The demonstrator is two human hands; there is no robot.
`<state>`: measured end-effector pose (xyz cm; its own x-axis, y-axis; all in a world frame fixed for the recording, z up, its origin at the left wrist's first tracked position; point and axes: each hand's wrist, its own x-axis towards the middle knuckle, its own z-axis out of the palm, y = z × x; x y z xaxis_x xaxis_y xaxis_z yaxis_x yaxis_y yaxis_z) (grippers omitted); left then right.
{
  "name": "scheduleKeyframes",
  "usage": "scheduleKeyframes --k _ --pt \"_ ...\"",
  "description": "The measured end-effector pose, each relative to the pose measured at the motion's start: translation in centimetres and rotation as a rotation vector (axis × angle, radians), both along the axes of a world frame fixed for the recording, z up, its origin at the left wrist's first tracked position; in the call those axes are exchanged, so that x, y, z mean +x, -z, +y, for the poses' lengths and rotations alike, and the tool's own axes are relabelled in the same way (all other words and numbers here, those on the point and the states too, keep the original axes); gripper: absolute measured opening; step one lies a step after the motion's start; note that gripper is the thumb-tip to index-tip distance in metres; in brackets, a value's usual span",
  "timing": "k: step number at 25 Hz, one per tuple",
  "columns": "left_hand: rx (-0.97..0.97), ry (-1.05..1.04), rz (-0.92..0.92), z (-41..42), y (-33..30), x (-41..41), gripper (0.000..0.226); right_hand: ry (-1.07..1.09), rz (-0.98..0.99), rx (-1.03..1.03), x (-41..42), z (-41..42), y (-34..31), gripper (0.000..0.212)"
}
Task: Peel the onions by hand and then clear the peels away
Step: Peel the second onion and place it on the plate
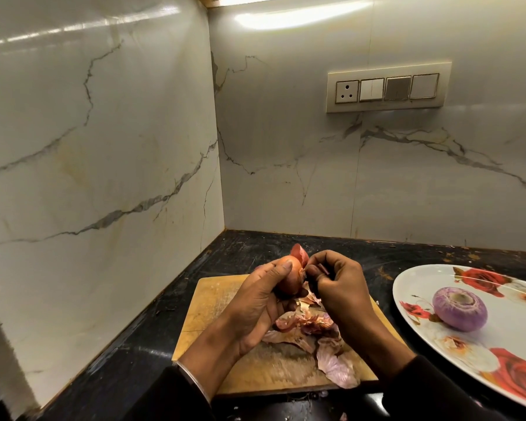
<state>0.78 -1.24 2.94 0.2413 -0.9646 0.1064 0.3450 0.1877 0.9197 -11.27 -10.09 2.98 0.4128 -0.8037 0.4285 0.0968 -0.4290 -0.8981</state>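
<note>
My left hand (257, 302) grips an unpeeled reddish-brown onion (290, 276) above a wooden cutting board (213, 302). A loose flap of dry skin (299, 253) sticks up from the onion's top. My right hand (339, 284) is right beside the onion, its curled fingertips pinching a strip of that skin. A heap of pink and brown peels (313, 329) lies on the board under both hands. A peeled purple onion (459, 308) sits on a white oval plate (419, 281) with red roses, at the right.
The board lies on a black countertop (140, 344) in a corner between two marble walls. A switch panel (387, 86) is on the back wall. Small peel scraps (324, 394) lie off the board's near edge.
</note>
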Motion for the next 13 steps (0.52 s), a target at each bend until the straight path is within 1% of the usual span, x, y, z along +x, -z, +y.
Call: scheduleKeyframes --k 2,3,5,6,8,9,11,13 --pt "-0.003 -0.018 0.05 -0.1 0.1 0.1 0.043 -0.068 -0.048 0.099 -0.1 0.3 -0.2 0.019" --pt "-0.004 -0.028 0.072 -0.1 0.2 0.1 0.044 -0.094 -0.053 0.11 -0.2 0.4 -0.2 0.017" --pt "-0.001 -0.044 0.1 -0.2 0.2 0.2 0.044 -0.124 -0.006 0.042 -0.3 0.6 -0.3 0.016" --pt "0.005 -0.052 0.101 -0.2 0.2 0.2 0.043 -0.117 0.053 -0.044 -0.4 0.6 -0.2 0.022" --pt "0.015 -0.07 0.06 -0.1 0.2 0.3 0.037 -0.049 0.223 -0.295 -0.5 0.3 0.0 0.04" --pt "0.02 -0.082 0.034 -0.1 0.2 0.3 0.034 -0.015 0.316 -0.413 -0.5 0.1 0.2 0.046" --pt "0.026 -0.1 -0.002 -0.1 0.3 0.4 0.03 0.012 0.446 -0.552 -0.5 -0.2 0.6 0.046" --pt "0.035 -0.111 -0.032 -0.2 0.4 0.5 0.035 0.041 0.514 -0.638 -0.4 -0.4 1.1 0.032"
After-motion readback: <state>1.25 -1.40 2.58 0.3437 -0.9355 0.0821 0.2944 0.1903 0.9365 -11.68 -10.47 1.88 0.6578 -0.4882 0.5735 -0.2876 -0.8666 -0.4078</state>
